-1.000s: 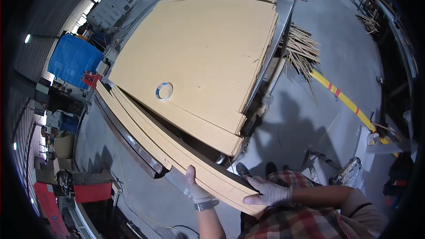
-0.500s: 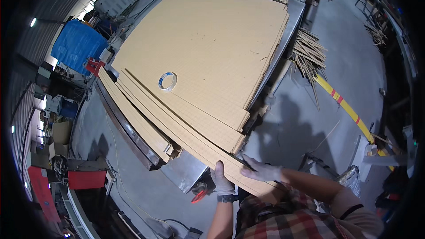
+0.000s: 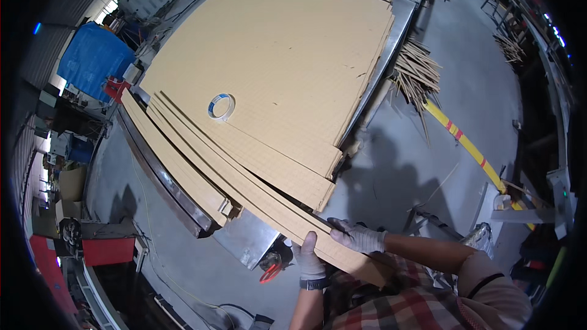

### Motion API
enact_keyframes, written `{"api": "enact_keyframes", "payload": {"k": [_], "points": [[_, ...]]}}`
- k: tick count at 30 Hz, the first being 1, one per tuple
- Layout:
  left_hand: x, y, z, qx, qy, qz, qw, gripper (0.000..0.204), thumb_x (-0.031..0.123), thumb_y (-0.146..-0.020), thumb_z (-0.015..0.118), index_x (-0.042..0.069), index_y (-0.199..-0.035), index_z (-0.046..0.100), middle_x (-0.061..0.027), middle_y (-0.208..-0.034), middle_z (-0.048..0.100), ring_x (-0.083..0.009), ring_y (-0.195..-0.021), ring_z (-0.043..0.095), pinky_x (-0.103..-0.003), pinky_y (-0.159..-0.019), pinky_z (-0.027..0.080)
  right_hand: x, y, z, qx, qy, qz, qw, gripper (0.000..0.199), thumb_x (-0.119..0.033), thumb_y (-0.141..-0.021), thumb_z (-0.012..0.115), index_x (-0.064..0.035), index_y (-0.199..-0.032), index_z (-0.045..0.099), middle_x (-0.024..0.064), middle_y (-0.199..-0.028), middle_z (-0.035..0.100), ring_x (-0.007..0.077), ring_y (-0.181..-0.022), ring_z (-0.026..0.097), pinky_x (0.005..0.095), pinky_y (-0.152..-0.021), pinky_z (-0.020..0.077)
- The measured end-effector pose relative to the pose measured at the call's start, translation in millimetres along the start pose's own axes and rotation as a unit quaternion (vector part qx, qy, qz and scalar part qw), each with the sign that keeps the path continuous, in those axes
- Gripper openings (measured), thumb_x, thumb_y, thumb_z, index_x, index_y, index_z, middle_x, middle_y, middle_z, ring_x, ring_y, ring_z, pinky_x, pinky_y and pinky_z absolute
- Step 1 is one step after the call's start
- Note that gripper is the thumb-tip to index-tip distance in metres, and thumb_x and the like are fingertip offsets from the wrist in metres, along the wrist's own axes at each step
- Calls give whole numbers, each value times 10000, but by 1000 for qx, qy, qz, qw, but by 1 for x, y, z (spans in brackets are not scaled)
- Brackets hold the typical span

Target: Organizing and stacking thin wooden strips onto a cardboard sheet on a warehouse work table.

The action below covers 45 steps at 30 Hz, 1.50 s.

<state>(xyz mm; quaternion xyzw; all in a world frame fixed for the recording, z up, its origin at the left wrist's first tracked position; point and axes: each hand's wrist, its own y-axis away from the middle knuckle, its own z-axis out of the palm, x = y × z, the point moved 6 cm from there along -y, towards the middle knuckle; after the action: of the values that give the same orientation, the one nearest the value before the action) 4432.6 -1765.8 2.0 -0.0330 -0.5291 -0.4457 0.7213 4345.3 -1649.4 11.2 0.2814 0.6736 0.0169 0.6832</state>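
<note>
Two long tan board strips [image 3: 278, 211] lie side by side across the near side of a large sheet stack [image 3: 293, 55], their near ends jutting out toward my body. My left hand [image 3: 310, 260], in a pale glove, grips the left edge of the strips with its thumb on top; the other fingers are hidden beneath. My gloved right hand [image 3: 361, 237] is closed over the right edge, its fingertips at the dark gap beside the stack. A tape roll [image 3: 221, 107] with a blue and white core lies on the sheet.
The metal table [image 3: 400, 21] borders the stack. Left of the strips are another narrow strip pile [image 3: 174, 153] and a dark metal beam [image 3: 160, 174]. A red-handled tool [image 3: 269, 272] hangs below the table corner. Thin sticks [image 3: 417, 67] and a yellow bar [image 3: 465, 143] are at right.
The view has shifted slightly, moving the stack left in the picture. My right hand's fingers have curled in more around the strip edge, while the left keeps its grip.
</note>
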Motion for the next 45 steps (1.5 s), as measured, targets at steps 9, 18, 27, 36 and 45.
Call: {"api": "enact_keyframes", "payload": {"k": [9, 18, 27, 36, 45], "points": [[11, -4, 20, -7, -42, -22, 999, 672, 341, -787, 742, -2, -1294, 464, -122, -1162, 583, -237, -1017, 609, -358, -878, 517, 0, 13, -20, 65, 69, 2, 995, 758, -611, -948, 290, -42, -1449, 284, 297, -1328, 430, 406, -1300, 375, 454, -1090, 301], [30, 5, 35, -60, -1, -44, 997, 654, 333, -780, 736, -7, -1275, 477, -110, -1129, 595, -232, -1007, 609, -354, -877, 514, -10, 14, 5, 11, 25, -55, 998, 806, -575, -964, 356, 36, -1462, 184, 295, -1376, 357, 373, -1302, 367, 419, -1103, 265], [27, -3, 14, 16, -83, -33, 996, 726, 259, -794, 782, -5, -1351, 398, -115, -1208, 551, -215, -1089, 558, -344, -939, 470, -22, -13, -6, -37, -92, -82, 992, 778, -516, -941, 475, -104, -1511, 143, 258, -1412, 359, 381, -1361, 289, 421, -1106, 279], [22, 1, 22, -23, -46, -46, 998, 627, 260, -801, 747, 9, -1304, 469, -82, -1181, 580, -213, -1047, 588, -349, -914, 489, -2, -14, 1, -22, -49, -97, 994, 805, -553, -936, 436, 15, -1465, 220, 270, -1407, 358, 372, -1356, 297, 415, -1129, 233], [15, 27, 21, 7, -70, -69, 995, 615, 234, -846, 687, 3, -1346, 414, -117, -1239, 537, -236, -1118, 540, -373, -966, 447, -44, 9, -10, -35, 20, -109, 993, 721, -440, -975, 445, 17, -1465, 180, 250, -1445, 324, 327, -1339, 338, 373, -1112, 267]]}}
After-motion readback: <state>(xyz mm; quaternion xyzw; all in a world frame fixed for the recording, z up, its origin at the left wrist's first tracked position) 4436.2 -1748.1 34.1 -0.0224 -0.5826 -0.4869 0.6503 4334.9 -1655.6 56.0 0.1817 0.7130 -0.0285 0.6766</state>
